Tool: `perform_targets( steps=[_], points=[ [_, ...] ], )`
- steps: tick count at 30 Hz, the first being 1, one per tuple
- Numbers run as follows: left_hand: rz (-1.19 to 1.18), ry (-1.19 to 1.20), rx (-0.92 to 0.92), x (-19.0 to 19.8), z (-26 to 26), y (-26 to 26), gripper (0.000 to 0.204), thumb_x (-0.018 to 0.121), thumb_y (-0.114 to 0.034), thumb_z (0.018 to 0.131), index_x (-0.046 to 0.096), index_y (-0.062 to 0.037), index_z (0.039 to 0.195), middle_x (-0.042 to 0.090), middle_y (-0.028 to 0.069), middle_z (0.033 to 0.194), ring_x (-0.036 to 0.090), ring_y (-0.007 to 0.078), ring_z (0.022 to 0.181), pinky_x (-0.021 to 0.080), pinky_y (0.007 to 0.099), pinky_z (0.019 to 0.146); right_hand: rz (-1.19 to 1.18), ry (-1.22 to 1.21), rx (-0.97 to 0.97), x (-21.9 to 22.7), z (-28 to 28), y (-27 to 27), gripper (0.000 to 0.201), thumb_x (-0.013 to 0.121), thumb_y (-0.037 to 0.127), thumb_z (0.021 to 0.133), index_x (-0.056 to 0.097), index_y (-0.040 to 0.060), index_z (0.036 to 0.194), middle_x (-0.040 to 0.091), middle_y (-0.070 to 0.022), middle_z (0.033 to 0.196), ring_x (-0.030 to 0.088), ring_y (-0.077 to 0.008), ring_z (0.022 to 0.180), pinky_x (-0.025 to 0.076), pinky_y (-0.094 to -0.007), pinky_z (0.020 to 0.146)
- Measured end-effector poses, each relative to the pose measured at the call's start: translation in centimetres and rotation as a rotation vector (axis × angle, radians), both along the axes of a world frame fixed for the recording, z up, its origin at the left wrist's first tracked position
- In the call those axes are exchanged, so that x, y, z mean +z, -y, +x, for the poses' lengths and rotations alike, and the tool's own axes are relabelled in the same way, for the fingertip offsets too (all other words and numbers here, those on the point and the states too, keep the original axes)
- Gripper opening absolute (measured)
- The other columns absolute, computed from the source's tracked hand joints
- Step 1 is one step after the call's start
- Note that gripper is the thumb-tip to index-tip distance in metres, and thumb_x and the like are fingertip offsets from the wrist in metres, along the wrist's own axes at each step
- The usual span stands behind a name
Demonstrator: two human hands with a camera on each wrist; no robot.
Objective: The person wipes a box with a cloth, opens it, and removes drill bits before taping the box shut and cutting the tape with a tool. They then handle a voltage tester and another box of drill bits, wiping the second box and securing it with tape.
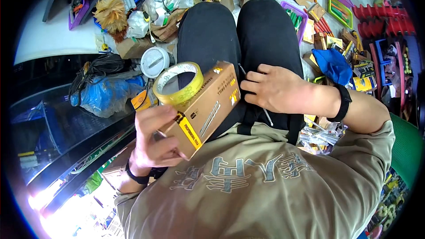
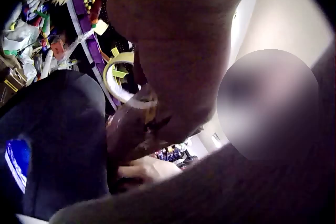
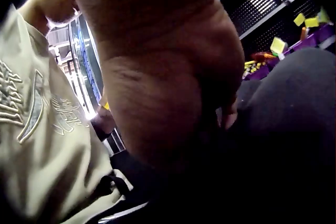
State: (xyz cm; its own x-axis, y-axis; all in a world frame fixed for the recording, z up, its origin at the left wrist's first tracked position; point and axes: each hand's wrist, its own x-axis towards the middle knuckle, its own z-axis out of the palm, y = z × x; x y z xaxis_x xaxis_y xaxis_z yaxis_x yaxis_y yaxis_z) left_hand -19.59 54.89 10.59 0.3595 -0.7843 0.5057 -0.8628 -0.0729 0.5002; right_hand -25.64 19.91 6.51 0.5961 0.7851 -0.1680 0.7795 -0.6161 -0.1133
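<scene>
In the head view my left hand [image 1: 155, 135] grips the near end of a brown cardboard hammer drill box [image 1: 212, 106], tilted above my lap. A roll of clear yellowish tape [image 1: 198, 76] sits against the box's left side, just past my left fingertips; it also shows in the left wrist view as a pale ring [image 2: 111, 77]. Over my lap, my right hand [image 1: 279, 88] has its fingers curled around a slim grey drill bit [image 1: 268, 117], whose two ends stick out past the hand. The right wrist view mostly shows the dark underside of that hand.
A white round tub [image 1: 155, 61] stands left of my knees, near a blue plastic bag [image 1: 104, 95] and black cable. Small boxes, pens and green and purple trays [image 1: 341, 12] crowd the floor. A blue cloth [image 1: 332, 65] lies to the right, with loose packets [image 1: 321, 137] by my hip.
</scene>
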Motion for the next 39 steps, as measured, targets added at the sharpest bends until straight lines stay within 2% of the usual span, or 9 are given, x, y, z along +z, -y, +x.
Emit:
perform_targets(
  steps=[11, 15, 16, 19, 23, 29, 32, 36, 39],
  points=[
    [-0.072, 0.336, -0.006, -6.3, -1.5, 1.3, 0.043, 0.078, -0.017, 0.077, 0.061, -0.0305, 0.114, 0.058, 0.0142, 0.13, 0.056, 0.0325, 0.116, 0.049, 0.04, 0.076, 0.201, 0.079, 0.136, 1.5, 0.6, 1.7, 0.016, 0.062, 0.026, 0.081, 0.073, 0.0149, 0.077, 0.064, -0.0007, 0.099, 0.055, -0.0187, 0.104, 0.044, -0.0321, 0.086],
    [-0.08, 0.38, 0.052, -5.9, -1.1, 2.9, 0.042, 0.079, -0.021, 0.078, 0.06, -0.0314, 0.114, 0.06, 0.0122, 0.129, 0.057, 0.0304, 0.116, 0.047, 0.0386, 0.077, 0.292, 0.317, 0.096, 2.6, 1.7, 4.5, 0.014, 0.06, 0.022, 0.082, 0.065, 0.0143, 0.093, 0.061, -0.0033, 0.098, 0.063, -0.0212, 0.102, 0.044, -0.0417, 0.11],
    [-0.076, 0.421, 0.068, -5.5, -0.9, 3.6, 0.041, 0.08, -0.022, 0.078, 0.061, -0.0317, 0.113, 0.061, 0.0115, 0.128, 0.058, 0.0299, 0.116, 0.047, 0.0382, 0.077, 0.236, 0.347, 0.039, 3.8, 1.6, 5.4, 0.018, 0.064, 0.021, 0.082, 0.064, 0.0163, 0.099, 0.06, -0.0046, 0.097, 0.065, -0.0239, 0.095, 0.052, -0.0414, 0.097],
    [-0.006, 0.46, 0.1, -5.1, -1.0, 5.8, 0.039, 0.08, -0.025, 0.079, 0.065, -0.0337, 0.115, 0.061, 0.0131, 0.13, 0.057, 0.0305, 0.117, 0.045, 0.0373, 0.083, 0.609, 0.026, -0.63, 2.7, 0.1, 4.4, 0.013, 0.067, 0.02, 0.096, 0.062, 0.0101, 0.102, 0.057, -0.011, 0.089, 0.064, -0.0341, 0.078, 0.051, -0.0426, 0.064],
    [0.002, 0.491, 0.093, -5.6, -2.0, 9.8, 0.029, 0.072, -0.029, 0.087, 0.064, -0.037, 0.113, 0.06, 0.0055, 0.134, 0.055, 0.0232, 0.122, 0.041, 0.0346, 0.08, 0.932, -0.736, -1.324, 2.5, 0.0, 0.4, 0.049, 0.061, 0.048, 0.103, 0.063, -0.0008, 0.11, 0.063, -0.007, 0.077, 0.063, -0.0115, 0.068, 0.05, -0.0316, 0.05],
    [0.05, 0.529, -0.138, -4.7, -1.3, 11.4, 0.04, 0.074, -0.025, 0.086, 0.063, -0.0348, 0.123, 0.057, 0.0048, 0.134, 0.052, 0.0199, 0.123, 0.049, 0.0334, 0.093, 1.138, -0.888, -1.234, 1.1, -2.3, -0.5, 0.051, 0.057, 0.043, 0.105, 0.052, 0.0, 0.132, 0.066, -0.0117, 0.097, 0.067, -0.0158, 0.077, 0.059, -0.0298, 0.054],
    [0.072, 0.337, -0.572, -3.8, 0.4, 10.8, 0.043, 0.075, -0.017, 0.084, 0.062, -0.0242, 0.124, 0.06, 0.0036, 0.134, 0.059, 0.0168, 0.12, 0.058, 0.0303, 0.094, 1.217, -0.888, -1.14, -0.1, -4.0, -0.2, 0.043, 0.059, 0.03, 0.105, 0.051, 0.0013, 0.137, 0.068, -0.0137, 0.109, 0.067, -0.0158, 0.083, 0.061, -0.0297, 0.061],
    [-0.157, 0.325, -0.45, -4.1, 2.4, 8.8, 0.027, 0.077, -0.016, 0.084, 0.064, -0.0205, 0.107, 0.064, 0.005, 0.13, 0.066, 0.0163, 0.107, 0.054, 0.0322, 0.074, 0.998, -0.645, -1.145, 0.1, -4.8, 0.2, 0.025, 0.065, 0.025, 0.102, 0.06, 0.0022, 0.111, 0.07, -0.009, 0.088, 0.064, -0.0154, 0.07, 0.049, -0.0322, 0.054],
    [0.081, 0.144, -0.107, -3.6, 4.8, 8.9, 0.101, 0.097, -0.046, 0.061, 0.046, -0.0147, 0.142, 0.053, 0.0218, 0.142, 0.058, 0.0378, 0.118, 0.05, 0.0462, 0.09, 1.294, -0.638, -1.174, -1.9, -5.5, 1.7, 0.03, 0.06, 0.023, 0.103, 0.059, 0.0044, 0.08, 0.061, -0.0047, 0.065, 0.056, -0.0136, 0.059, 0.044, -0.0306, 0.059]
  ],
)
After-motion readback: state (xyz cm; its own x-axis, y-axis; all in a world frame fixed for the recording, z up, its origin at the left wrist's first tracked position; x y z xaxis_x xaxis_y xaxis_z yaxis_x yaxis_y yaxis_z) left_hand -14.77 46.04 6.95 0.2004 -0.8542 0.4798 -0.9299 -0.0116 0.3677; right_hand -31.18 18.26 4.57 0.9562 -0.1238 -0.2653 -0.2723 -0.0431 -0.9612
